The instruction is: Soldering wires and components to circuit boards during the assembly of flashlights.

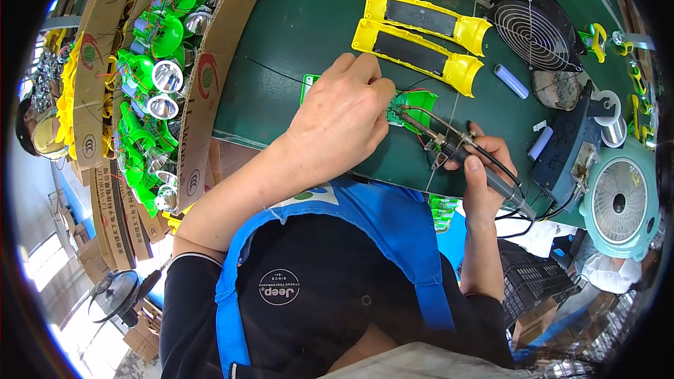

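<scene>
Over the bench, my left hand is bent down with its fingers closed together. Whatever it pinches is hidden under the fingers. Beneath and beside it lies a green plastic lamp housing with a small circuit board inside, partly covered by the hand. My right hand is wrapped around a soldering iron with a thin tube running along it. The iron's tip points left and reaches the board close to my left fingers; whether it touches is too small to tell. A thin dark wire sticks out to the left.
Yellow housings lie at the back of the green bench. At left stands a cardboard box of green lamp parts with reflectors. On the right are a black fan, a blue cell, a solder spool and a teal fan.
</scene>
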A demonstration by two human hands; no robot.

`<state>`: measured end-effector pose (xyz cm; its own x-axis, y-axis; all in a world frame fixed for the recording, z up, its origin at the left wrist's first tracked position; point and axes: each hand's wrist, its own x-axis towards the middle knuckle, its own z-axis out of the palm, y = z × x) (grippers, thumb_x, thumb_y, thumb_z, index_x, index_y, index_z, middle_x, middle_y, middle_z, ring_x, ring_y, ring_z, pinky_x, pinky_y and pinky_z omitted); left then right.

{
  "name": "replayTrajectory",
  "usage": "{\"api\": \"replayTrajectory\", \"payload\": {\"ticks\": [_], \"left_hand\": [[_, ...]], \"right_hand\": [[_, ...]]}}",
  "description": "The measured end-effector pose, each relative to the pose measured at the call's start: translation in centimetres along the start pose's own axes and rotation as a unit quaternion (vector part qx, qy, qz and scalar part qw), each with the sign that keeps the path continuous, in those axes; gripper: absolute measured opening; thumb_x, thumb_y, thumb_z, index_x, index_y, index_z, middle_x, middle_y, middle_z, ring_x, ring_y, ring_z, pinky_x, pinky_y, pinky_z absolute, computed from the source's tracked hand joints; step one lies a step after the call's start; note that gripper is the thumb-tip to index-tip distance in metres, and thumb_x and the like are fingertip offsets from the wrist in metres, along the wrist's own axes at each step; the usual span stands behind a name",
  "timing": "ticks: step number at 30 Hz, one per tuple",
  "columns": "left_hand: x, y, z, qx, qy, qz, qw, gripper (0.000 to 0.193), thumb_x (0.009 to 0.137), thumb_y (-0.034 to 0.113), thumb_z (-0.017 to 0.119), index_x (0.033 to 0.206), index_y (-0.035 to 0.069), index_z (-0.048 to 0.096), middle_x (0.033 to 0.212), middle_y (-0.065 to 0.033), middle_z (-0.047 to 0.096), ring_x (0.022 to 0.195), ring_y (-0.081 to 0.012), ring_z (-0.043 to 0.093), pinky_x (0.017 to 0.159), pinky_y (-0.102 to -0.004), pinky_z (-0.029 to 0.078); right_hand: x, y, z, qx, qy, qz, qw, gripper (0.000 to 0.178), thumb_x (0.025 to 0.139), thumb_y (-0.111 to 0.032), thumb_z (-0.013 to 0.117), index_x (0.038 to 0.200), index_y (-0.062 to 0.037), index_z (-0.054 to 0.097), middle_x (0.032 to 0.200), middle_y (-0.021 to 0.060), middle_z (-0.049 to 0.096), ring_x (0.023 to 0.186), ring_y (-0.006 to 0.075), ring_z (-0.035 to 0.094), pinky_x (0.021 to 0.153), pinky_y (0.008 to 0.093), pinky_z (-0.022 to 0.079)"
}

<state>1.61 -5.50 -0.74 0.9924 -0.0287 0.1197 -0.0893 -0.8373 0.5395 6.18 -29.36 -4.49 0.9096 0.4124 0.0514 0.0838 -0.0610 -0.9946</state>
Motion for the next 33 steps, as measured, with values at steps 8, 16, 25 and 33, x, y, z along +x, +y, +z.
{"api": "replayTrajectory", "payload": {"ticks": [8,16,25,33], "left_hand": [[0.4,0.2,0.1,0.030,-0.001,0.003,1.000,0.011,0.070,-0.003,0.063,0.071,0.000,0.052,0.086,-0.0127,0.052,0.082,-0.0300,0.054,0.071,-0.0399,0.047],[0.6,0.5,0.2,0.039,-0.009,0.006,0.999,0.010,0.069,-0.004,0.061,0.070,-0.001,0.051,0.084,-0.0130,0.052,0.080,-0.0302,0.053,0.069,-0.0406,0.047],[0.6,0.6,0.1,0.054,-0.018,0.007,0.998,0.010,0.069,-0.003,0.062,0.070,-0.001,0.052,0.085,-0.0130,0.052,0.081,-0.0303,0.054,0.069,-0.0405,0.047],[1.0,0.6,-0.2,0.047,-0.028,0.000,0.999,0.010,0.069,-0.003,0.062,0.070,-0.001,0.053,0.085,-0.0127,0.053,0.082,-0.0303,0.054,0.070,-0.0404,0.047]], "right_hand": [[0.2,-0.3,0.4,-0.028,0.003,0.008,1.000,0.021,0.086,-0.021,0.064,0.090,-0.0026,0.055,0.066,0.0065,0.068,0.071,0.0126,0.067,0.111,0.0512,0.027],[0.2,-0.2,0.0,-0.059,-0.019,-0.030,0.998,0.024,0.084,-0.023,0.068,0.090,-0.0035,0.055,0.068,0.0062,0.069,0.071,0.0103,0.066,0.110,0.0506,0.031],[-0.3,0.7,-0.7,0.035,0.021,-0.014,0.999,0.023,0.090,-0.019,0.060,0.099,-0.0002,0.052,0.073,0.0105,0.068,0.077,0.0139,0.066,0.113,0.0520,0.026],[-0.1,0.2,-0.7,0.074,0.032,-0.027,0.996,0.032,0.089,-0.022,0.065,0.104,0.0017,0.049,0.088,0.0147,0.065,0.080,0.0172,0.065,0.076,0.0288,0.052]]}}
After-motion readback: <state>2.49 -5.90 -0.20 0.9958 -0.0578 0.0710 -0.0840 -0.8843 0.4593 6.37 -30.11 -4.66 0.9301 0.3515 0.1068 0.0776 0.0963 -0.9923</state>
